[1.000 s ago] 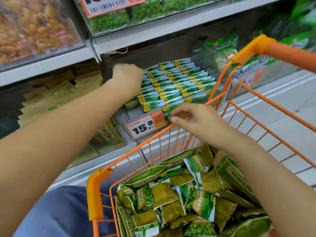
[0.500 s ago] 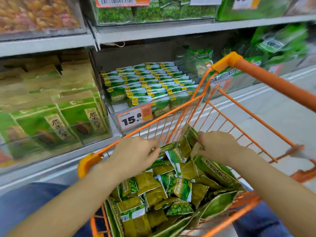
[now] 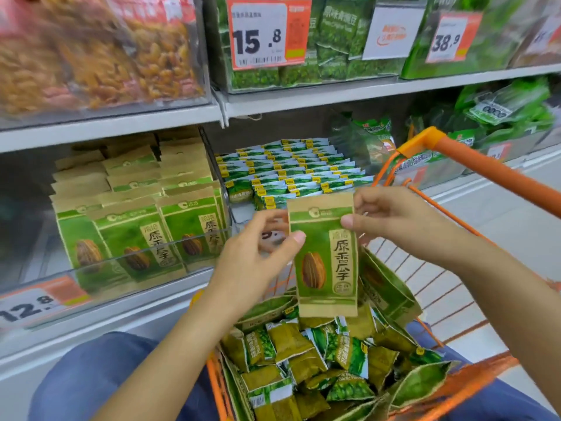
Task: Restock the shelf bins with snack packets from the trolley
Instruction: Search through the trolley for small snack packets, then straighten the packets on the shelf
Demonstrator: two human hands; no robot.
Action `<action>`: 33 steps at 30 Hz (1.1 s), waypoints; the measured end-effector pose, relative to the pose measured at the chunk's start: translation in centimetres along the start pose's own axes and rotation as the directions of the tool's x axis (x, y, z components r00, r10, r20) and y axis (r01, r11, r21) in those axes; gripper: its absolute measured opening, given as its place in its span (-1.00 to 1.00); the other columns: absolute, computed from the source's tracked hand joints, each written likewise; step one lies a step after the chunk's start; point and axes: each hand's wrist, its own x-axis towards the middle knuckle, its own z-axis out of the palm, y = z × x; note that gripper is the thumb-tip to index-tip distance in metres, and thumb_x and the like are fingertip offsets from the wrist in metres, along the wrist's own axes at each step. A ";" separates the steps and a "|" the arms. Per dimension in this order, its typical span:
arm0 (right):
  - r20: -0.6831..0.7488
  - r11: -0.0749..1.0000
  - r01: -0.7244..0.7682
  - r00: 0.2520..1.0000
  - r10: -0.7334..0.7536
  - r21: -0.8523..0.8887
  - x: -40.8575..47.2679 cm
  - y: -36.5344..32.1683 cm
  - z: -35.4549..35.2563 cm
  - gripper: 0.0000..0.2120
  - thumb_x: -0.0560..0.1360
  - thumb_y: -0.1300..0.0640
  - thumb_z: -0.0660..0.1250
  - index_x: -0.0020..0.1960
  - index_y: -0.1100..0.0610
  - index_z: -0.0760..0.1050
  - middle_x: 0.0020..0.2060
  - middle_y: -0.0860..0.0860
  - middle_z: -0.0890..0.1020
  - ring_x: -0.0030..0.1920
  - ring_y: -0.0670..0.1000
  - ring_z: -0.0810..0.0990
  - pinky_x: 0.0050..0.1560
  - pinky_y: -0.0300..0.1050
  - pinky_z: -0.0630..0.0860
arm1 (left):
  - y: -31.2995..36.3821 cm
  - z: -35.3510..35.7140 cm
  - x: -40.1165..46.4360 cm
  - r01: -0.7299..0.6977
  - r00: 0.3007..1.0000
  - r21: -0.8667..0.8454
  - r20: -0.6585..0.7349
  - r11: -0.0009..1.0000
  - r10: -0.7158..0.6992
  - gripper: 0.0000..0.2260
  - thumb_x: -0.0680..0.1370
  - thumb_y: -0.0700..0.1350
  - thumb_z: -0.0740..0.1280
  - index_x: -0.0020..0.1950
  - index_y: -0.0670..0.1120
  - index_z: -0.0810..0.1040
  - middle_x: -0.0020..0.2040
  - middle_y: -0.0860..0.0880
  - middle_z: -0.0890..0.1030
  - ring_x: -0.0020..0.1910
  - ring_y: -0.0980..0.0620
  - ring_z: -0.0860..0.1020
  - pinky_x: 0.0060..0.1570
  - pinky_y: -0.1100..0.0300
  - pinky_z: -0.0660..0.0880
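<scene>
Two hands, left hand (image 3: 258, 241) and right hand (image 3: 391, 220), pinch one seed packet (image 3: 326, 256) upright by its top corners, each grip narrow, likely for matching to the bin (image 3: 121, 262).

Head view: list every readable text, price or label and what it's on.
"15.8": orange-edged price tag on the upper green-pea bin.
"38.9": price tag on the upper right bin.
"12.8": price tag on the lower left bin front.
"原香瓜子": kraft-and-green packet pinched by left hand and right hand.
"Garlic Flav…", cut off: small packet in the trolley.
Barcodes, white sign logo, small pea-packet print: too blurred.
</scene>
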 end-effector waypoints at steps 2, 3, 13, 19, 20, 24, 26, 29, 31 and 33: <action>0.009 0.970 0.020 1.000 -0.023 0.243 1.1 -1.4 2.4 -0.89 0.40 0.18 0.36 -0.23 0.21 0.46 -0.28 0.18 0.68 -0.28 0.05 0.65 -0.23 -0.09 0.61 | 0.4 -1.8 -1.2 0.044 0.998 -0.120 -0.033 0.992 -0.048 -0.60 0.34 0.25 0.38 0.10 0.10 0.56 -0.02 0.13 0.67 -0.06 0.14 0.64 -0.05 0.19 0.56; 0.011 0.953 0.030 0.999 -0.035 0.302 1.8 -1.9 3.8 -0.88 0.38 0.17 0.35 -0.21 0.22 0.47 -0.30 0.14 0.68 -0.31 0.04 0.66 -0.25 -0.12 0.62 | 0.5 -2.8 -2.1 0.056 0.996 -0.174 -0.060 0.983 -0.067 -0.61 0.34 0.20 0.43 0.05 0.02 0.60 -0.06 0.03 0.70 -0.08 0.07 0.65 -0.07 0.14 0.57; -0.051 0.952 0.302 0.953 -0.300 0.045 6.7 -3.6 14.7 -0.89 0.48 -0.12 0.35 -0.08 -0.12 0.59 -0.14 -0.17 0.66 -0.07 -0.16 0.61 -0.02 -0.19 0.51 | -1.6 -19.1 -8.4 -0.034 0.676 -0.199 -0.727 0.979 -0.125 -0.91 0.59 -0.15 0.27 -0.11 -0.02 0.51 -0.37 0.17 0.59 -0.39 0.29 0.51 -0.40 0.42 0.39; -0.060 0.900 0.369 0.918 -0.392 -0.233 8.2 -4.3 17.9 -0.92 0.54 0.10 0.32 -0.02 0.00 0.60 -0.12 -0.21 0.60 0.03 -0.04 0.55 0.06 -0.07 0.42 | -6.4 -23.1 -6.9 0.007 0.739 0.101 -0.671 0.995 0.063 -0.89 0.56 -0.06 0.34 0.07 0.06 0.48 -0.02 0.04 0.62 -0.04 0.12 0.58 -0.04 0.23 0.49; -0.045 0.872 0.377 0.911 -0.410 -0.314 8.4 -4.2 18.3 -0.89 0.55 0.12 0.31 0.02 0.02 0.60 -0.08 -0.15 0.60 0.06 -0.02 0.52 0.03 -0.11 0.37 | -7.3 -23.2 -6.3 0.093 0.769 0.143 -0.639 0.985 0.020 -0.85 0.53 0.03 0.34 0.06 0.05 0.50 -0.03 0.04 0.63 -0.04 0.08 0.58 -0.05 0.16 0.48; 0.076 0.782 0.392 0.909 -0.409 -0.485 8.9 -2.4 19.5 -0.83 0.55 0.09 0.29 0.11 0.03 0.57 0.01 -0.04 0.61 0.10 0.02 0.51 0.02 -0.09 0.40 | -9.3 -22.8 -4.2 0.505 0.810 0.431 -0.534 0.748 -0.240 -0.77 0.56 -0.02 0.34 0.12 -0.14 0.55 0.05 -0.14 0.61 0.06 -0.13 0.55 -0.06 0.11 0.38; 0.127 0.740 0.411 0.903 -0.410 -0.532 8.6 -1.4 19.9 -0.83 0.55 0.08 0.30 0.11 0.04 0.58 -0.02 -0.02 0.62 0.07 0.05 0.52 0.00 -0.06 0.43 | -9.2 -22.3 -3.7 0.565 0.789 0.438 -0.534 0.699 -0.302 -0.74 0.56 -0.05 0.36 0.18 -0.15 0.51 0.08 -0.12 0.62 0.11 -0.13 0.54 -0.05 0.12 0.37; 0.214 0.671 0.481 0.870 -0.444 -0.564 8.0 -0.4 19.8 -0.79 0.53 0.04 0.24 0.06 0.07 0.59 -0.06 -0.02 0.63 0.03 0.06 0.54 -0.03 -0.08 0.42 | -9.2 -22.2 -3.4 0.618 0.755 0.413 -0.549 0.670 -0.358 -0.72 0.54 -0.03 0.37 0.16 -0.11 0.42 0.03 -0.07 0.60 0.11 -0.12 0.54 -0.04 0.09 0.42; 0.222 0.673 0.498 0.861 -0.457 -0.547 7.3 -0.3 18.9 -0.75 0.52 0.02 0.20 0.04 0.08 0.60 -0.08 -0.04 0.63 0.00 0.03 0.55 -0.02 -0.10 0.42 | -8.9 -22.0 -3.6 0.645 0.749 0.477 -0.549 0.597 -0.371 -0.71 0.54 0.04 0.35 0.14 -0.07 0.39 0.05 -0.06 0.60 0.08 -0.16 0.55 -0.02 0.03 0.49; 0.167 0.684 0.493 0.857 -0.487 -0.538 6.4 -0.3 17.0 -0.73 0.53 0.01 0.18 0.00 0.09 0.62 -0.11 -0.05 0.64 -0.05 -0.02 0.55 -0.06 -0.15 0.42 | -8.2 -21.2 -4.2 0.621 0.763 0.579 -0.601 0.529 -0.238 -0.62 0.53 0.05 0.36 0.25 -0.08 0.39 0.15 -0.13 0.57 0.13 -0.21 0.52 0.03 -0.06 0.48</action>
